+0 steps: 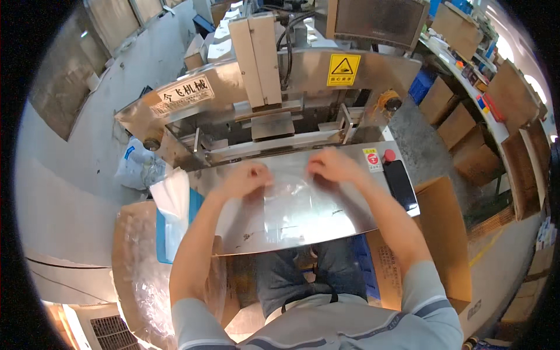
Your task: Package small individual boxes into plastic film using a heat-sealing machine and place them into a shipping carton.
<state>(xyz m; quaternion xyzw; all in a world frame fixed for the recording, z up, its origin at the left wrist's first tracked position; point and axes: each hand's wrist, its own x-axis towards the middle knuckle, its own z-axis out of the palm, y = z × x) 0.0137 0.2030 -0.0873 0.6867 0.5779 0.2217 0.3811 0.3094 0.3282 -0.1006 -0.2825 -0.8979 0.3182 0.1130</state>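
Note:
A clear plastic bag [286,201] is stretched between my hands over the shiny metal table [315,224] of a machine. My left hand [248,178] pinches it near its upper left corner, fingers curled. At the opposite corner my right hand [333,165] is closed on the film, slightly blurred. Both hands are just in front of the machine's long horizontal slot [274,147]. The bag's see-through edges are hard to follow against the reflections, and I cannot tell whether anything is inside it.
A blue bin [165,233] with white plastic sheets [173,195] stands left of the table, above a carton [131,233] of clear film. On the table's right lie a black phone [400,185] and a red button [389,156]. An open carton [437,233] stands beyond.

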